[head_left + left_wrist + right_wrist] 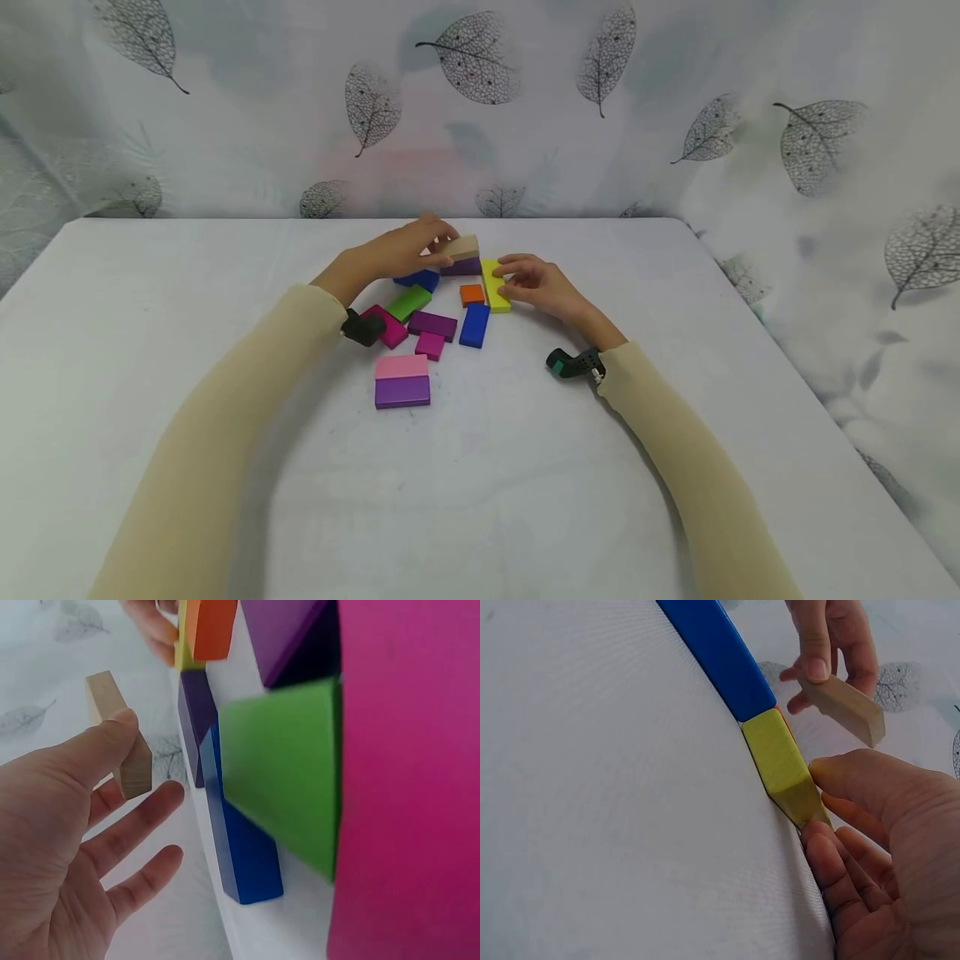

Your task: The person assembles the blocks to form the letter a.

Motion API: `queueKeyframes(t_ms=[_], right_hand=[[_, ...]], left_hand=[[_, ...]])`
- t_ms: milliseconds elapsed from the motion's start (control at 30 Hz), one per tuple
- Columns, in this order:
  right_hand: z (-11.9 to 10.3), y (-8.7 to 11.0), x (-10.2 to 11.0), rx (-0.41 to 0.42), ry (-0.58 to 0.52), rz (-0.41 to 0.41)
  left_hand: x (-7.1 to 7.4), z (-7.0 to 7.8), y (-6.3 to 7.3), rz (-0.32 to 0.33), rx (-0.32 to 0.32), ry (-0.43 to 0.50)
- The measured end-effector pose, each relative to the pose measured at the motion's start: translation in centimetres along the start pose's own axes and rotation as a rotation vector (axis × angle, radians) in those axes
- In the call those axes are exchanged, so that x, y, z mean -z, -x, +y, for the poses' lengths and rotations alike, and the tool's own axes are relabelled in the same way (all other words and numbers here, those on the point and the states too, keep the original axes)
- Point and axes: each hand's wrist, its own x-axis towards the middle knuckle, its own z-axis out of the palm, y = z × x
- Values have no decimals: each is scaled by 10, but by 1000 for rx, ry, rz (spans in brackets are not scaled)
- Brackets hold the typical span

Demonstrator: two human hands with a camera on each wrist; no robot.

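My left hand [397,250] pinches a plain wooden block [120,735] between thumb and fingers, raised at the back of the block group. Below it lies a dark purple block [461,267]. My right hand [547,287] rests at the right end of the group, its thumb and curled fingertips on the yellow block [776,754], which lies on the table. Left of the yellow block are a small orange block [472,294] and a blue block [474,325]. Beneath my left wrist lie a green block [281,765], another blue block [244,855] and a magenta block [412,787].
A purple block [432,325] and a small magenta block [430,345] lie mid-group. Nearer the front, a pink block [401,367] touches a violet block [402,392]. The white table [480,500] ends at a leaf-patterned cloth [420,167] behind.
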Motion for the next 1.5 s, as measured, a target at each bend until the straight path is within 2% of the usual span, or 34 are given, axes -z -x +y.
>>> queueKeyframes(t_ms=[333, 833, 933, 1067, 1333, 1500], right_hand=[[-3, 1, 0, 6, -26, 6], [0, 1, -1, 3, -24, 8], [0, 1, -1, -2, -22, 8], [1, 1, -2, -8, -29, 9], [1, 2, -2, 3, -13, 8], [-1, 3, -1, 12, -23, 9]], left_hand=[[-13, 11, 8, 10, -63, 36], [-24, 11, 24, -1, -128, 15], [-24, 12, 26, -4, -122, -2], [-24, 12, 28, -8, -82, -27], [-23, 0, 37, 21, -36, -83], [-20, -2, 42, 34, -8, -122]])
